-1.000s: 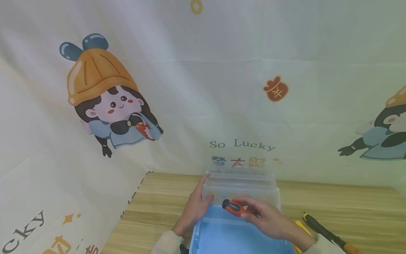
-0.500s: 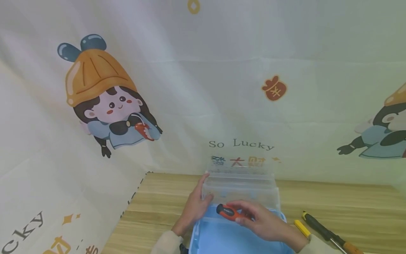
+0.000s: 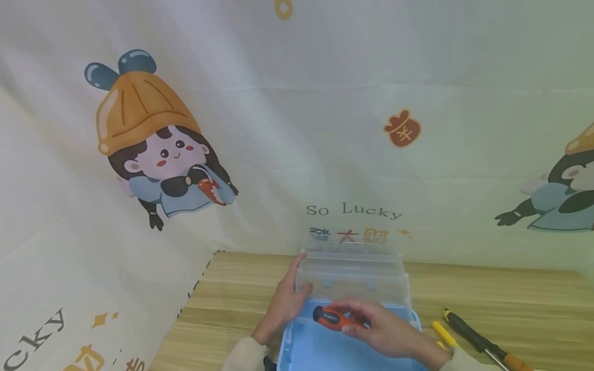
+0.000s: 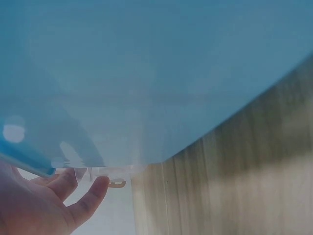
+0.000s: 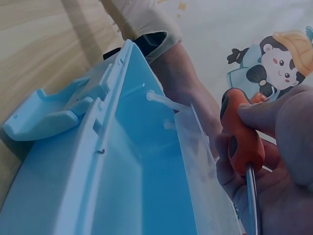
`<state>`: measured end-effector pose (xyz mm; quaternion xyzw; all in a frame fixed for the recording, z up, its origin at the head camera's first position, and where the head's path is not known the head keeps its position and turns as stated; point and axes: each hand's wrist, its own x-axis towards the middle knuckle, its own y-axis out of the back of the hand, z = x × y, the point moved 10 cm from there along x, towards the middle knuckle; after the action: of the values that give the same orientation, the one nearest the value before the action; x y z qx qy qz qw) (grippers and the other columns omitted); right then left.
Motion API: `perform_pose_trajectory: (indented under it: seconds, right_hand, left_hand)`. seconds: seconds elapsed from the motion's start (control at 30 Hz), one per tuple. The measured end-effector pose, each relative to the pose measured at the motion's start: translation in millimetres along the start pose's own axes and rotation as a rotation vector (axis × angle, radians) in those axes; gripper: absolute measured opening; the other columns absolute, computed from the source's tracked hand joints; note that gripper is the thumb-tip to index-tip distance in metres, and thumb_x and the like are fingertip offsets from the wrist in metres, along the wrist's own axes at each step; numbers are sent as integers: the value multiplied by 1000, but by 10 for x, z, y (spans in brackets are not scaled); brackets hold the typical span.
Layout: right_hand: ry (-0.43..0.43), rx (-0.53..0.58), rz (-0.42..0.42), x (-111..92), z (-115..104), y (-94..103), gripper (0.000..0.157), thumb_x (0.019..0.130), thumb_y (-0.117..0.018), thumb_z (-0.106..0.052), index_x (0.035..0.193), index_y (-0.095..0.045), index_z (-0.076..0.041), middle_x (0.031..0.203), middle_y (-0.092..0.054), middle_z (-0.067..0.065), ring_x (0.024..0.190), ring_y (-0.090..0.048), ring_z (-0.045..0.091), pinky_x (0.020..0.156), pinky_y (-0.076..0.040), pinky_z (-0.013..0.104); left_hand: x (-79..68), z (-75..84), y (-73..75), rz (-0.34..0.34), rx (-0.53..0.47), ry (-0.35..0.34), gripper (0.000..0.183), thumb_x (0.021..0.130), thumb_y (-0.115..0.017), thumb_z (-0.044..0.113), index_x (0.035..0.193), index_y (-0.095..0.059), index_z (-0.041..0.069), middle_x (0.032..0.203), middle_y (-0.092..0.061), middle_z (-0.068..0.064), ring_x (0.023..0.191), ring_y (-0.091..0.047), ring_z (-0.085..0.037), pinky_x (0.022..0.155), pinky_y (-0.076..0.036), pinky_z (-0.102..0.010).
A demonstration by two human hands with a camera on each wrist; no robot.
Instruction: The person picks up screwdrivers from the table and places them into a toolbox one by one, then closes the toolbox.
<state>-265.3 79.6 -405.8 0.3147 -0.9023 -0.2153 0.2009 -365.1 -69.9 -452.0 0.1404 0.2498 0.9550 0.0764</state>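
Observation:
A light-blue plastic box point(image 3: 286, 350) stands open at the bottom of the head view, its clear hinged lid point(image 3: 385, 286) raised at the back. My left hand point(image 3: 284, 301) grips the lid's left edge, thumb in front and fingers behind; the left wrist view shows its fingers point(image 4: 90, 200) below the blue box wall point(image 4: 146, 73). My right hand point(image 3: 390, 330) holds a screwdriver point(image 3: 330, 318) with a red and black handle over the box. In the right wrist view the screwdriver point(image 5: 239, 134) shows a metal shaft, its tip out of frame.
Right of the box, a yellow-handled tool point(image 3: 444, 333) lies on the wooden table point(image 3: 510, 288). Beside it is a long black tool point(image 3: 468, 330) with a yellow end, near an orange handle point(image 3: 515, 362). A printed cloth point(image 3: 278, 129) hangs behind. A blue latch point(image 5: 54, 115) sticks out from the box.
My right hand has moved left and slightly down with the screwdriver, uncovering more of the yellow-handled tool. My left hand has stayed on the lid.

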Motion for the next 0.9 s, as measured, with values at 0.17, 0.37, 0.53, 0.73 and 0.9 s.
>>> perform_pose_trajectory:
  seconds: [0.17, 0.37, 0.53, 0.73, 0.9]
  right_hand:
    - [37, 67, -61, 0, -41, -88, 39, 101, -56, -23, 138, -56, -12, 131, -64, 11, 97, -63, 8, 83, -55, 25]
    - [23, 131, -122, 16, -35, -191, 39, 100, -56, -23, 138, -57, -12, 130, -65, 10, 95, -63, 7, 84, -55, 24]
    - [44, 158, -152, 12, -32, -267, 39, 99, -58, -21, 136, -58, -9, 127, -66, 10, 97, -63, 6, 85, -54, 24]
    - [20, 187, -197, -4, 45, -357, 38, 98, -60, -21, 135, -59, -10, 128, -66, 5, 105, -61, 6, 89, -52, 23]
    - [-27, 232, -242, -16, 108, -421, 37, 99, -59, -21, 135, -60, -12, 128, -66, 0, 110, -61, 7, 97, -49, 21]
  left_hand:
    - [3, -17, -2, 1, 9, 13, 67, 97, -55, 13, 155, -28, 32, 148, -49, -13, 127, -54, -37, 102, -46, -60]
    - [15, -31, 3, 7, 15, 20, 67, 96, -56, 13, 154, -28, 32, 149, -49, -12, 128, -53, -38, 102, -45, -61]
    - [9, -34, 0, 5, 16, 31, 67, 97, -55, 15, 154, -27, 38, 152, -46, -10, 131, -51, -37, 103, -44, -61]
    - [12, -42, 1, 7, 25, 32, 67, 97, -55, 15, 154, -28, 35, 151, -47, -9, 130, -52, -36, 103, -45, -60]
    - [17, -17, 7, 15, 25, 12, 67, 96, -56, 13, 154, -29, 32, 149, -49, -12, 129, -52, -38, 102, -44, -62]
